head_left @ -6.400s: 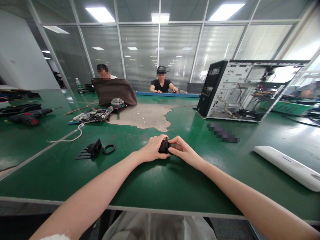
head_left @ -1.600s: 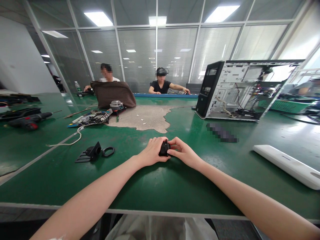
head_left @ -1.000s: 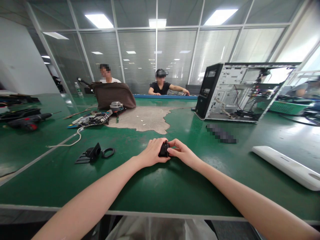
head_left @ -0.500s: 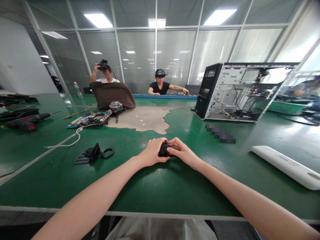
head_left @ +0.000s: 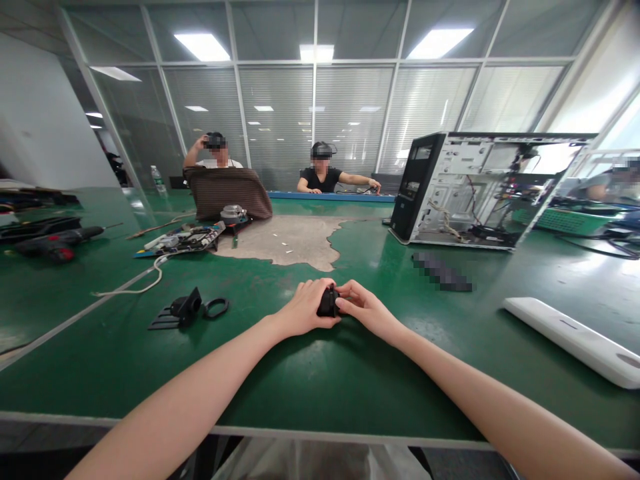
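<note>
The black part (head_left: 327, 303) is wrapped in the grip of the left hand (head_left: 305, 308) and pinched by the right hand (head_left: 369, 310) at the near half of the tabletop (head_left: 310, 390), while a black ring (head_left: 215, 316) is seen to their left, beside a bracket (head_left: 183, 309).

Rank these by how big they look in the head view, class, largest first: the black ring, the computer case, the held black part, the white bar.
1. Computer case
2. White bar
Not ranked: black ring and black part look similar; the latter is partly hidden.

Bright ceiling panels (head_left: 203, 47), glare on green tabletop (head_left: 280, 380), edges stretched.
</note>
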`<action>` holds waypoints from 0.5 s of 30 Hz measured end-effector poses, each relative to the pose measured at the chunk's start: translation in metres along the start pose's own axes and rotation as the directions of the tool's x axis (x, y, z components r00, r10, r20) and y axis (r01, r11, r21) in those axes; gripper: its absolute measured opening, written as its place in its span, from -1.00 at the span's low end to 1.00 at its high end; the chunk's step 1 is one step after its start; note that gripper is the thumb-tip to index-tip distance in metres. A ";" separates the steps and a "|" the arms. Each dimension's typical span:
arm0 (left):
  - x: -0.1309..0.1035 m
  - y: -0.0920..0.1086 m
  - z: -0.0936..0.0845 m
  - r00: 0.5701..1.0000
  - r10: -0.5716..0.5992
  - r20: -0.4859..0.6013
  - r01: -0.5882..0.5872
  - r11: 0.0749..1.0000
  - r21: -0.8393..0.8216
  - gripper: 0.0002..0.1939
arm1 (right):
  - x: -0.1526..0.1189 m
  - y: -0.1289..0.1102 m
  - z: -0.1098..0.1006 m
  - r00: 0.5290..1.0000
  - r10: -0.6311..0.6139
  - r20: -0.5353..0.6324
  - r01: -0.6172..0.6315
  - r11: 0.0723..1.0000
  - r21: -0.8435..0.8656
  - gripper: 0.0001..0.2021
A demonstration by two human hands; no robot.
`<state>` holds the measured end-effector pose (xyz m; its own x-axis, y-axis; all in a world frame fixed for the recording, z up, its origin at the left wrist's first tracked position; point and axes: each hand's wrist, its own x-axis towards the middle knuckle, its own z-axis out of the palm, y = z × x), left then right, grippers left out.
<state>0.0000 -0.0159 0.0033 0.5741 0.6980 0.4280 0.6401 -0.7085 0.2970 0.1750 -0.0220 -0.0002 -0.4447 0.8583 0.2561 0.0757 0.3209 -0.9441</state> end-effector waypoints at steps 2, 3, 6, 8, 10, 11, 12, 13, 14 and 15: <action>0.000 0.000 0.000 1.000 -0.001 0.000 0.001 1.000 -0.001 -0.41 | 0.002 0.002 0.000 1.000 0.020 -0.011 -0.020 1.000 -0.005 -0.77; 0.000 0.000 0.000 1.000 -0.004 0.001 0.004 1.000 -0.003 -0.41 | 0.003 0.003 -0.001 0.999 0.030 -0.019 -0.030 1.000 -0.009 -0.76; 0.000 0.000 0.000 1.000 -0.018 0.006 0.018 1.000 -0.015 -0.41 | 0.004 0.003 -0.001 0.998 0.045 -0.036 -0.046 0.999 -0.028 -0.72; 0.000 0.001 -0.001 1.000 -0.021 0.005 0.021 1.000 -0.023 -0.41 | 0.002 0.001 0.000 0.999 0.038 -0.016 -0.039 0.999 -0.031 -0.72; -0.001 0.001 -0.001 1.000 -0.012 0.005 0.012 1.000 -0.026 -0.42 | 0.000 -0.002 0.000 1.000 0.021 0.014 -0.020 0.999 -0.025 -0.74; -0.001 0.001 -0.002 1.000 -0.008 0.005 0.008 1.000 -0.025 -0.42 | -0.002 -0.003 0.000 1.000 0.010 0.022 -0.010 1.000 -0.024 -0.75; -0.001 0.001 -0.002 1.000 -0.006 0.005 0.006 1.000 -0.023 -0.42 | -0.003 -0.004 0.000 1.000 0.000 0.024 0.001 1.000 -0.025 -0.75; -0.001 0.002 -0.002 1.000 -0.006 0.005 0.006 1.000 -0.021 -0.42 | -0.004 -0.005 0.000 1.000 -0.011 0.023 0.011 1.000 -0.027 -0.74; -0.001 0.002 -0.002 1.000 -0.009 0.003 0.009 1.000 -0.019 -0.42 | -0.004 -0.004 0.000 1.000 -0.018 0.021 0.019 0.999 -0.027 -0.74; -0.001 0.002 -0.002 1.000 -0.014 0.000 0.014 1.000 -0.018 -0.41 | -0.004 -0.004 0.000 1.000 -0.023 0.019 0.023 1.000 -0.021 -0.75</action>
<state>-0.0004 -0.0179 0.0045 0.5649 0.7079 0.4240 0.6390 -0.7004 0.3181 0.1768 -0.0263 0.0026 -0.4635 0.8429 0.2732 0.0845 0.3490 -0.9333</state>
